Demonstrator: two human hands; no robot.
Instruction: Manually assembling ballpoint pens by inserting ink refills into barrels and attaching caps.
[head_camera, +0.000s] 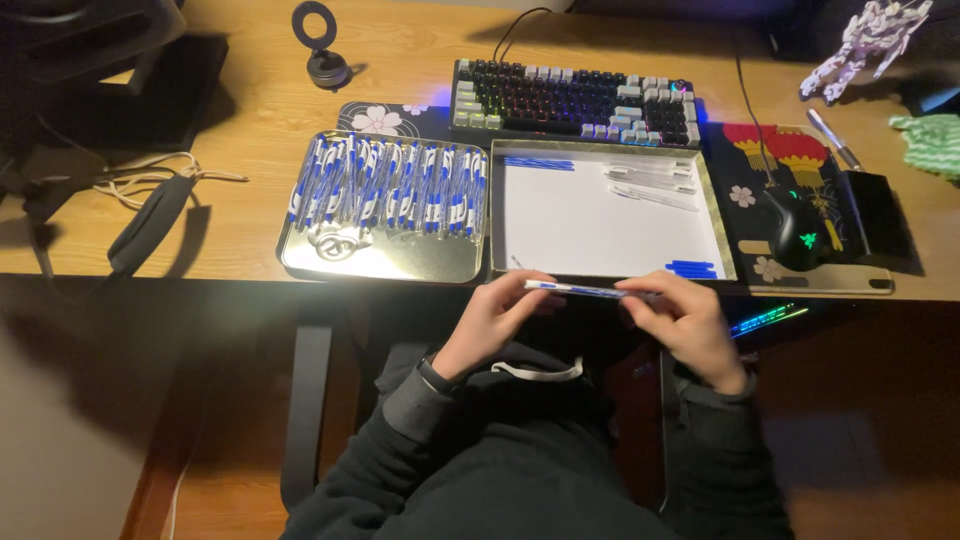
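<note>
Both of my hands hold one pen level, just in front of the desk's near edge. My left hand pinches its blue-and-white end, and my right hand grips the clear end. Right above them lies a white-lined box tray with blue refills at its top left, clear pen barrels at its top right and blue caps at its bottom right. To the left, a metal tray carries a row of several finished blue-and-white pens.
A backlit keyboard stands behind the trays. A black mouse rests on a patterned mat at the right, beside a black box. A small ring stand, cables and a robot figure sit farther off.
</note>
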